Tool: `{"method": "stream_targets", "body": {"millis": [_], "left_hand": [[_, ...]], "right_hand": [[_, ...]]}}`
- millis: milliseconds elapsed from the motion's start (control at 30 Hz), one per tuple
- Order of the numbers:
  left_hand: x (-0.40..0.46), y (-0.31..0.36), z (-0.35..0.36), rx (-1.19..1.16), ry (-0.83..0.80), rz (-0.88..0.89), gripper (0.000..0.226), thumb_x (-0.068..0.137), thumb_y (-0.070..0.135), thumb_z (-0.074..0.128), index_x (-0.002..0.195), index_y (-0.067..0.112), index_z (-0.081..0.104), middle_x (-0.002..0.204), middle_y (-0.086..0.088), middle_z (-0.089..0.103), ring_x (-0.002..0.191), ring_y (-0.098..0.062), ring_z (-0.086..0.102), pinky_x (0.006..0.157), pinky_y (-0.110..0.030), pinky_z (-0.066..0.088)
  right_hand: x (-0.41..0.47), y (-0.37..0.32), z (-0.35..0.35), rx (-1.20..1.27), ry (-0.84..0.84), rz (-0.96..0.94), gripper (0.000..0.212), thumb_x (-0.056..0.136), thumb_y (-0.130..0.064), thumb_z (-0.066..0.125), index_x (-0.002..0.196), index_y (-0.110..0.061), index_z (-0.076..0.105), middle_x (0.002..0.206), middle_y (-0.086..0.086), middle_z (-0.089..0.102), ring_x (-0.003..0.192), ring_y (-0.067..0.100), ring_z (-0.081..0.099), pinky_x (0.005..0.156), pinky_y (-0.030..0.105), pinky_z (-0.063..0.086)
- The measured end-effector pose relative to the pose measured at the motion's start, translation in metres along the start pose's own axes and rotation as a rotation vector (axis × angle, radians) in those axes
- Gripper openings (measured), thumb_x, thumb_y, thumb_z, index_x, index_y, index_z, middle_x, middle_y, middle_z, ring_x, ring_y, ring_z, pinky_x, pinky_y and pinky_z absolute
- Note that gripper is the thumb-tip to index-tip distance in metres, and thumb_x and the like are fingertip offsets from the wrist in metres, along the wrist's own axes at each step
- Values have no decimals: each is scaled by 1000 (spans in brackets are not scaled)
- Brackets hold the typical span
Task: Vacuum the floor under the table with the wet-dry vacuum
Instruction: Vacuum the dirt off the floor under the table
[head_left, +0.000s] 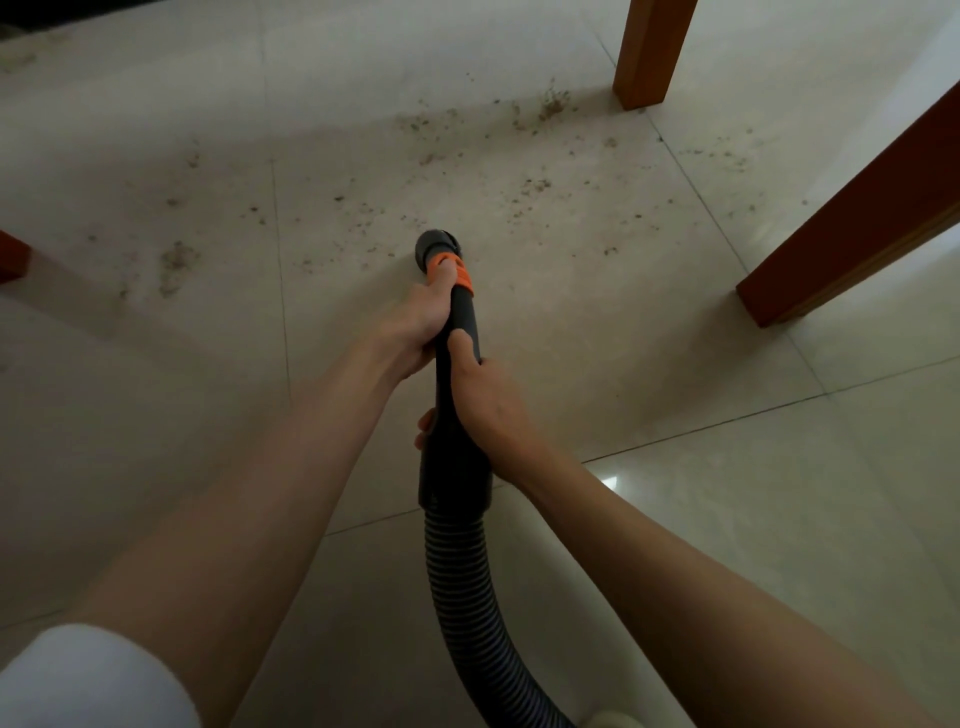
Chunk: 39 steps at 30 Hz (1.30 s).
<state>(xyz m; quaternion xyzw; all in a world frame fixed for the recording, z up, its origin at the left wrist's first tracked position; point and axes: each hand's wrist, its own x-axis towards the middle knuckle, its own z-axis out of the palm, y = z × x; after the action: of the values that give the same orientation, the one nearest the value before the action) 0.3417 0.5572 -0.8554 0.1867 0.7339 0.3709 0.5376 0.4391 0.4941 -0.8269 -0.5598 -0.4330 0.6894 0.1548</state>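
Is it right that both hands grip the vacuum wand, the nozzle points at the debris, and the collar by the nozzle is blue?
Not quite: the head view shows the collar is orange. Both the left hand and right hand grip the wand.

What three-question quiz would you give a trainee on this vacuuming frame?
1. True or false: both hands grip the vacuum wand.
2. Which hand is nearer the orange collar? A left hand B right hand
3. Fill in: dirt lies beside a wooden table ___.

Key: 1 true; 2 A; 3 leg.
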Motion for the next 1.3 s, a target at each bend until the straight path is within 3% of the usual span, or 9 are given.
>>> {"method": "stream_targets", "body": {"millis": [133,300,433,500,633,867,1033,1200,1300], "left_hand": [[-16,-9,10,7,-16,-2,49,98,50,35,87,5,52,77,-9,54,66,-20,53,58,-30,44],[-36,-20,24,10,-47,7,46,99,47,34,105,4,50,76,-8,52,64,-18,51,55,-29,41],[-51,-23,33,39,-79,-1,43,100,45,32,92,6,49,77,-8,52,66,-18,51,56,-28,41],[-55,-22,36,50,-115,-9,42,100,44,31,84,10,50,77,-8,51,65,-18,50,56,-27,41],[-58,-20,41,35,-167,-7,41,101,42,34,101,5,50,75,-8,48,63,-17,48,55,-28,39],[-53,-16,49,60,-162,10,40,100,43,33,85,10,49,75,-8,48,63,-18,48,59,-29,41],[-37,-12,42,80,-60,17,43,100,46,32,109,7,49,75,-7,49,63,-18,49,55,-29,40],[-24,6,36,88,-71,12,43,101,44,31,84,8,48,73,-8,48,62,-18,48,57,-29,41],[-13,14,36,83,-77,23,41,100,44,33,94,7,49,76,-8,49,63,-18,49,58,-30,43]], "right_hand": [[-18,9,-9,40,-27,-1,42,97,-42,33,76,-10,50,70,20,65,65,37,67,74,50,56],[-39,22,-18,63,3,19,43,98,-43,32,78,-10,50,62,14,64,63,35,67,75,48,57],[-51,29,-22,88,25,25,45,99,-46,30,77,-12,49,61,13,65,74,39,69,80,51,56],[-55,29,-25,100,29,31,45,99,-47,29,78,-13,49,62,13,65,76,39,69,81,51,56],[-58,29,-28,104,63,20,45,100,-46,30,76,-13,49,62,14,64,74,38,68,80,51,56],[-54,29,-36,125,50,8,43,100,-45,31,79,-11,48,61,15,63,65,35,65,78,51,56],[-38,23,-34,70,24,-22,43,99,-41,31,77,-10,49,67,19,65,64,37,66,74,48,56],[-15,11,-27,36,57,-49,47,97,-44,32,73,-8,51,84,28,69,74,42,68,75,53,56],[-3,6,-28,58,70,-37,46,95,-45,34,71,-9,50,86,28,69,74,42,68,74,54,56]]}}
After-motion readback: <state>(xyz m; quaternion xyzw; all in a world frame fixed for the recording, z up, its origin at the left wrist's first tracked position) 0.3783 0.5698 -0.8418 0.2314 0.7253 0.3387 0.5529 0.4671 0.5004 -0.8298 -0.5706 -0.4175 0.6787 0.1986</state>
